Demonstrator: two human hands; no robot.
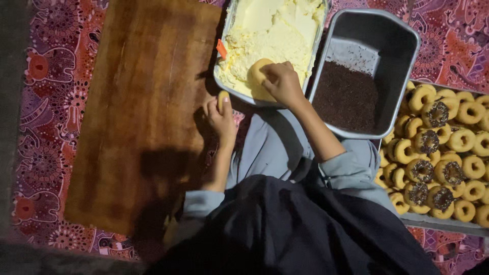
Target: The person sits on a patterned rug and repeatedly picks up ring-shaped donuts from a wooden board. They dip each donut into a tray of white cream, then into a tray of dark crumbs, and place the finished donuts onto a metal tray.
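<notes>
Patterned cloth (41, 76) in red and purple covers the surface down below, and on the far left a strip of dark grey floor (7, 127) runs along its edge. Next comes the big wooden board (137, 102), brown and bare, lying long-ways with the person's shadow falling across its lower right corner. Just off the board's right edge we find the left hand (220, 116), fingers curled round a small pale piece of dough (223, 97) that peeks out at the top; the light is dim here, so whether it is a ring or a plain round I cannot quite tell. Right above it sits the metal tray (220, 76) heaped with pale yellow cream (270, 30), a little orange tab (221, 49) stuck at its left rim. The right hand (283, 84) is at the near end of that tray, fingers closed on a round pale doughnut (259, 71) and pressing it against the cream. Grey sleeves and a dark lap fill the bottom middle. Moving on right, touching the cream tray, there is a deep grey metal pan (402, 46) with dark chocolate sprinkles (346, 97) piled in its nearer half. And at the far right a flat tray (433, 223) is packed tight with small ring doughnuts (461, 140), most plain golden, several topped with dark sprinkles
</notes>
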